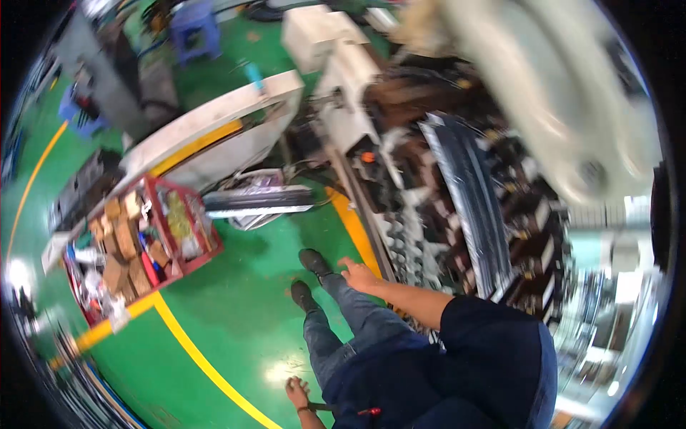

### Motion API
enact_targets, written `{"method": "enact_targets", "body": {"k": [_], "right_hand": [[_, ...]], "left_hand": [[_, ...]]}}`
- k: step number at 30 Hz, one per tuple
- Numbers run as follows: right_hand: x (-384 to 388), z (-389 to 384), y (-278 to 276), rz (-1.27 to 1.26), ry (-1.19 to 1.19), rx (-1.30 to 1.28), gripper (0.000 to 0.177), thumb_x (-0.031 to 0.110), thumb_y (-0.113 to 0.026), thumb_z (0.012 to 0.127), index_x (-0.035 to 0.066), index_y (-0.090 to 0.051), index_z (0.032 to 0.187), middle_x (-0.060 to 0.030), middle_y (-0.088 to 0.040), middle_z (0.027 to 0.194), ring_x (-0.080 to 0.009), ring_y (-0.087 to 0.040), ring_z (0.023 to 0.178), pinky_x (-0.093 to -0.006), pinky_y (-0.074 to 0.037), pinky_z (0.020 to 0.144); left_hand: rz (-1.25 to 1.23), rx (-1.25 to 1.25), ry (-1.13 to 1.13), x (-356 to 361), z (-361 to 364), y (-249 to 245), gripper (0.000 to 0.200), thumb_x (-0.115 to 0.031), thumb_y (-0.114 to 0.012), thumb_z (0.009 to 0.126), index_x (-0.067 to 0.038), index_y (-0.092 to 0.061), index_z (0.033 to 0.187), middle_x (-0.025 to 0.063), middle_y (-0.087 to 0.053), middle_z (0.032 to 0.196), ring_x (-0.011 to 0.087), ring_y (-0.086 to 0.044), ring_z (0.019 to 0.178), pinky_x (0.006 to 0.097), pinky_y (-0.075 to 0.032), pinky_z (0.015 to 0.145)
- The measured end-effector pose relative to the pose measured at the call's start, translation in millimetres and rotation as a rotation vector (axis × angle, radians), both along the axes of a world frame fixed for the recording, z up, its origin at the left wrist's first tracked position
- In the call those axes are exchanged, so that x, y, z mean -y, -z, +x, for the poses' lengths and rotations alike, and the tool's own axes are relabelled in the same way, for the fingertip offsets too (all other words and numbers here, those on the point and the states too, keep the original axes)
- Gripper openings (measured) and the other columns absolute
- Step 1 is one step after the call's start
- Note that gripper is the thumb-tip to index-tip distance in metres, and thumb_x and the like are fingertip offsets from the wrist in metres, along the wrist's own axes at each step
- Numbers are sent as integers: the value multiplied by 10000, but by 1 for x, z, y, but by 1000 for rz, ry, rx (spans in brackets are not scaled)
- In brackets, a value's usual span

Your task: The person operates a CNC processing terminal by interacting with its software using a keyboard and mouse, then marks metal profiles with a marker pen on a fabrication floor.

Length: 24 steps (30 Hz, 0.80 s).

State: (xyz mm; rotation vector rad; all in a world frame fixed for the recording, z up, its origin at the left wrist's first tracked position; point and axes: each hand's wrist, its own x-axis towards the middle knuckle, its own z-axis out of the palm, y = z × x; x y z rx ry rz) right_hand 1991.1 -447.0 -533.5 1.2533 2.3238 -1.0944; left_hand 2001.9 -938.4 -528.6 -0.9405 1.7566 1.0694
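Dark shirt [429, 382], right hand [361, 277] near jeans [364, 311], left hand [297, 393] over floor [243, 329], grips loosely open

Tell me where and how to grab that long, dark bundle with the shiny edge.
Take the bundle by its long edges, one grip either side of its middle, coming from above on the side facing the green floor. It lies lengthwise, long and slim, so two spread grips should probably limit sagging.
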Motion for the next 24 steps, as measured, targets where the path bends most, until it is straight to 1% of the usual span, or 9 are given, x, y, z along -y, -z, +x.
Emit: {"method": "enact_targets", "body": {"k": [3, 5, 7, 9, 11, 12, 15, 18, 24], "right_hand": [[-11, 24, -101, -113, 113, -197, 311, 197, -653, 963, 70, -636, 1246, -135, -725, 994, -320, -705, 959, -450, -543, 859], [-17, 48, -156, 0, 194, -291, 348, 203, -651, 948, 89, -622, 1275, -155, -718, 1010, -333, -699, 975, -450, -543, 867], [-24, 76, -209, 133, 264, -339, 340, 213, -652, 940, 93, -639, 1258, -158, -712, 1068, -338, -692, 996, -436, -541, 898], [-42, 113, -241, 510, 332, -428, 255, 202, -652, 938, 74, -699, 1154, -162, -691, 1157, -352, -666, 1052, -439, -531, 923], [-76, 157, -255, 694, 572, -491, 192, 159, -680, 909, 59, -734, 1064, -156, -697, 1082, -373, -641, 1034, -439, -511, 917], [-93, 181, -268, 911, 575, -370, 181, 152, -692, 896, 45, -737, 1035, -154, -695, 1036, -371, -629, 1015, -450, -506, 895], [-155, 249, -268, 1027, 682, -321, 197, 131, -700, 876, 28, -700, 1044, -181, -683, 1003, -401, -630, 980, -485, -498, 879], [-213, 288, -253, 885, 726, -181, 241, 209, -679, 909, 17, -697, 1053, -211, -689, 1025, -419, -634, 1051, -502, -502, 933], [-267, 290, -241, 561, 489, 67, 301, 290, -648, 935, 28, -729, 1061, -229, -690, 1079, -428, -671, 1028, -489, -545, 918]], "left_hand": [[147, -272, 133, -30, -108, -2, 575, -353, -631, 1017, -36, -443, 1459, 97, -640, 1185, 230, -667, 962, 337, -521, 756], [274, -415, 209, -75, -182, -27, 575, -357, -612, 1031, -29, -436, 1469, 98, -622, 1243, 235, -653, 1025, 343, -517, 826], [405, -620, 273, -136, -237, -80, 572, -363, -601, 1039, -28, -439, 1473, 104, -611, 1298, 236, -644, 1062, 360, -515, 878], [475, -779, 341, -211, -266, -162, 525, -321, -579, 1055, -34, -444, 1473, 117, -604, 1344, 235, -630, 1108, 365, -505, 938], [665, -867, 403, -274, -282, -224, 502, -287, -560, 1065, -35, -438, 1481, 135, -587, 1383, 246, -619, 1152, 382, -490, 986], [756, -906, 432, -303, -285, -253, 492, -270, -550, 1070, -35, -436, 1486, 143, -579, 1402, 252, -613, 1175, 390, -482, 1010], [898, -1058, 526, -388, -267, -335, 469, -205, -533, 1073, -8, -426, 1485, 166, -558, 1429, 265, -594, 1227, 397, -458, 1057], [1013, -1407, 640, -458, -211, -411, 433, -112, -556, 1044, 45, -461, 1436, 200, -564, 1411, 252, -599, 1212, 366, -473, 1026], [1244, -1328, 755, -525, -90, -431, 282, 9, -589, 970, 40, -591, 1250, 133, -659, 1203, 180, -636, 984, 325, -514, 920]]}}
